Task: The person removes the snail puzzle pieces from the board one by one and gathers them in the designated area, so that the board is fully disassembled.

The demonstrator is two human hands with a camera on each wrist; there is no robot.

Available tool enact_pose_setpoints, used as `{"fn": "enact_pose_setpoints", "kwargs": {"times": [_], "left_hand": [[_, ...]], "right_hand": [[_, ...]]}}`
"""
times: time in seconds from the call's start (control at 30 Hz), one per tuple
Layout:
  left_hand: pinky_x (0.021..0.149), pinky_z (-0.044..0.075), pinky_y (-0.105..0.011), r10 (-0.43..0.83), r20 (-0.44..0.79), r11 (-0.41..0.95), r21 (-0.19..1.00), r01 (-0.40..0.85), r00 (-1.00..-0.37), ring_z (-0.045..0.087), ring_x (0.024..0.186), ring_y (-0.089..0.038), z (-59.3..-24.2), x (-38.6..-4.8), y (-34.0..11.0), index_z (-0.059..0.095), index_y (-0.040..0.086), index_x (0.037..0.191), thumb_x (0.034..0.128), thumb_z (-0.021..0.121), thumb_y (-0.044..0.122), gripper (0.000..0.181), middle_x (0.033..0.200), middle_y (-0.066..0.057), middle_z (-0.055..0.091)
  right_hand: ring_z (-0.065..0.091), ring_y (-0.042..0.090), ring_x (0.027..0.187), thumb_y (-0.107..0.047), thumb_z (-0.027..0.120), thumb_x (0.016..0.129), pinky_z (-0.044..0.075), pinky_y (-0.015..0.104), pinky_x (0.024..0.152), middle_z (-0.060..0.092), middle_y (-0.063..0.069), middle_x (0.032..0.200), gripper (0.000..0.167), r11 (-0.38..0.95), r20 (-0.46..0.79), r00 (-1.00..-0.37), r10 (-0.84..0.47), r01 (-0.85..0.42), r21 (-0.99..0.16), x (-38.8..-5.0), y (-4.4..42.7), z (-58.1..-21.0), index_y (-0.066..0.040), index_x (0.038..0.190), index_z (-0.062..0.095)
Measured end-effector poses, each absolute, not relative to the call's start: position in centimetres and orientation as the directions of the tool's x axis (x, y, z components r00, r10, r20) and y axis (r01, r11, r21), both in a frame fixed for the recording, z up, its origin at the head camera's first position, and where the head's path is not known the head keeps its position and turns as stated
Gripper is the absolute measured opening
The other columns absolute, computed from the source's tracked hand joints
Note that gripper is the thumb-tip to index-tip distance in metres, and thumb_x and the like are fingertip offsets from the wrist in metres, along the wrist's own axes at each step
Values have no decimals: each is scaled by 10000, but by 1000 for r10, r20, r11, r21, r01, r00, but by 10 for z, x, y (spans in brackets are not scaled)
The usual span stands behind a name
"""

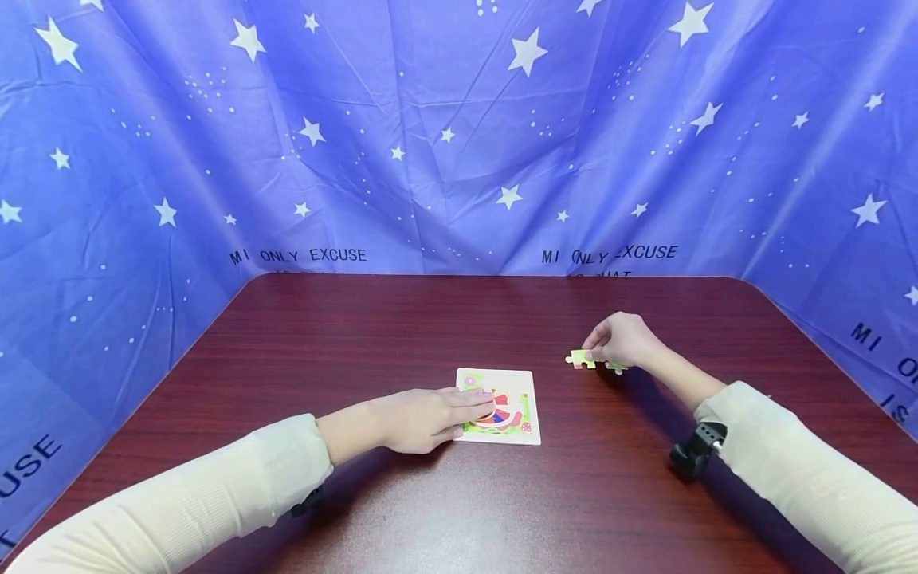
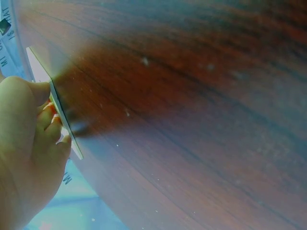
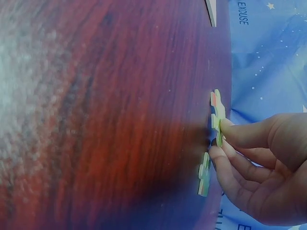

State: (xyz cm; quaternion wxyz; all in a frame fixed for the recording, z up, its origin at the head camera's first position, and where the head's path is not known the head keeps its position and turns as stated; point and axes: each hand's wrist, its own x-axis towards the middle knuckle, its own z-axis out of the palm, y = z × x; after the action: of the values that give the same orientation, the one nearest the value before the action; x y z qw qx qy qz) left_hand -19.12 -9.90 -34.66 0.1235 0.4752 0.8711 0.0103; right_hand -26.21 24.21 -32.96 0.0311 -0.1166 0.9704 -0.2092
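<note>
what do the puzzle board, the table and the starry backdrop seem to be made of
Puzzle board: likely thin wood or dense card, smooth with a printed picture; its straight edges suggest a stiff sheet.
Table: wood or wood-look laminate, glossy; dark streaked grain, and light glares off it.
Starry backdrop: probably thin synthetic cloth with a slight sheen; it hangs in folds and creases.

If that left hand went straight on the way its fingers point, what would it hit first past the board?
Probably the puzzle piece pinched by the right hand: the left hand points across the board roughly that way, though exact line and height are hard to judge.
</note>
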Motion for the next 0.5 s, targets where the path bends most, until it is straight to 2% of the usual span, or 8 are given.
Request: {"fn": "enact_pose_setpoints", "kwargs": {"times": [0.5], "left_hand": [[1221, 262, -318, 822, -207, 562, 143, 814, -531, 249, 1486, -110, -349, -192, -98, 239, 248, 1537, 1027, 411, 239, 539, 1607, 73, 241]], "right_hand": [[560, 12, 541, -132, 757, 777, 470, 213, 589, 736, 43, 699, 85, 879, 15, -972, -236, -220, -424, -261, 243, -332, -52, 805, 761]]}}
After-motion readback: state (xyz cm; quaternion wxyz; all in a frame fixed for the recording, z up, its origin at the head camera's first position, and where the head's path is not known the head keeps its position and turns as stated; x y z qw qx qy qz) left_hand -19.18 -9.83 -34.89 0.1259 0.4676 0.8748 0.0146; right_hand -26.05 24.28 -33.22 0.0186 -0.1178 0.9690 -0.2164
